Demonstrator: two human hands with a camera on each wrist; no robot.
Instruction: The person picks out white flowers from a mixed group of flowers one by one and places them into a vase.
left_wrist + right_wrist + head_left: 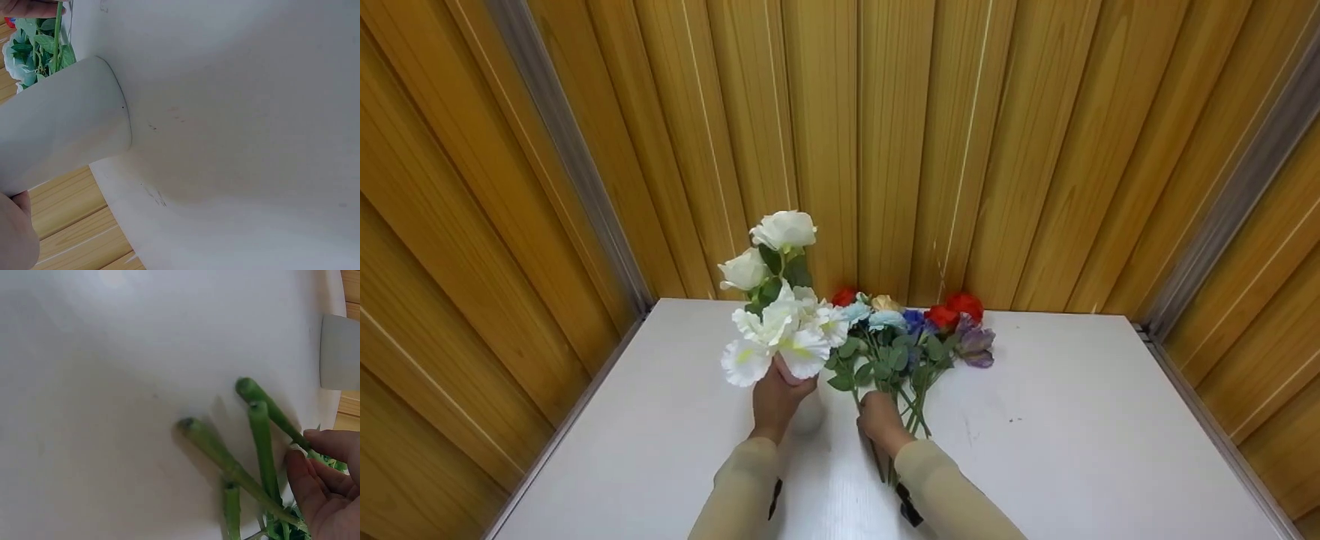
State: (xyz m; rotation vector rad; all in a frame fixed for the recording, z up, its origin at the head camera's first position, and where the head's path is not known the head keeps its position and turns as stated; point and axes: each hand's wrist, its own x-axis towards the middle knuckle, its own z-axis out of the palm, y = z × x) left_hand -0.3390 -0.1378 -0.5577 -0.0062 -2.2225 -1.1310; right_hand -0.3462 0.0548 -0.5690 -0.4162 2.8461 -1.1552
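A pale, smooth vase (808, 414) holds several white flowers (780, 326) at the left of the table's middle. My left hand (777, 401) grips the vase near its top, just under the blooms. In the left wrist view the vase (64, 126) reaches down to the white surface. With thumb and fingers my right hand (329, 481) pinches a green stem (275, 413) at the near end of a loose bunch. Other cut stems (219, 458) lie beside those fingertips. Which bloom the pinched stem bears, I cannot tell.
Light-blue flowers (887, 319), red flowers (964, 305), a purple flower (976, 345) and a peach one (884, 302) lie with leaves at the back of the white table (1072, 420). Wood-panelled walls (892, 150) stand behind and at both sides.
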